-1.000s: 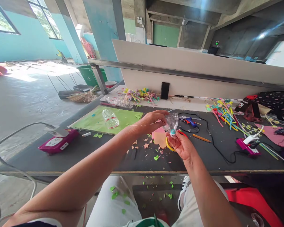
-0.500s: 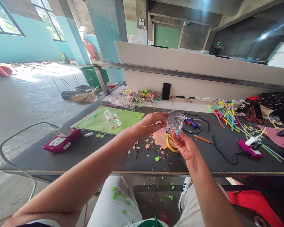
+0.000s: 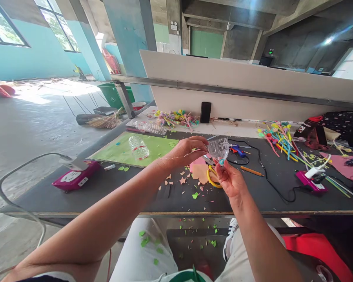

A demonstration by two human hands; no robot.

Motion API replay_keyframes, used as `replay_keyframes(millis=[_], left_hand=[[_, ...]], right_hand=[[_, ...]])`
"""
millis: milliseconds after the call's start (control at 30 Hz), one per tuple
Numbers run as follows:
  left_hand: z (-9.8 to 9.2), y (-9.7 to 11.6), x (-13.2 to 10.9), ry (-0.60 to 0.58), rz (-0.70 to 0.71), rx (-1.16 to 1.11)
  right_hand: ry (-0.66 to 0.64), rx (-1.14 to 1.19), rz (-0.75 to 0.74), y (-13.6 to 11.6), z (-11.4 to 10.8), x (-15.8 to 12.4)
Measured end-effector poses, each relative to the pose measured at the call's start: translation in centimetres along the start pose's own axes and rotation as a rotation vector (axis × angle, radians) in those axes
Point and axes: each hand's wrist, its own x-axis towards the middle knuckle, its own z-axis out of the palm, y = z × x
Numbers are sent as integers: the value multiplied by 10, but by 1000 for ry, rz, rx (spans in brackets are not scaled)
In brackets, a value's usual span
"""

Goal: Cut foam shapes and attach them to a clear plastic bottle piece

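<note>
Our right hand [image 3: 231, 179] pinches the bottle top [image 3: 218, 148] by its narrow end above the desk [image 3: 129, 196]; our left hand [image 3: 191, 148] curls by its rim, hold unclear. Its cutting looks done; it isn't set down yet.

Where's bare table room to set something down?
Bare tabletop lies between orange stick, black cord and front edge; another patch separates the cord from the right power strip. Crowded: scissors and paper scraps by the right hand.
</note>
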Motion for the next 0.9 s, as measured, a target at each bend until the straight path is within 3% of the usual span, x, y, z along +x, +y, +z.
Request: replay_keyframes(millis=[400,700,900], left_hand=[[5,6,1,63,-77,-223],[25,7,-2,306,-233,-611],[29,10,-4,303,-353,-926]], right_hand=[[7,43,16,-2,4,-4],[-1,110,112,-7,3,-5],[7,130,118,-8,6,-8]])
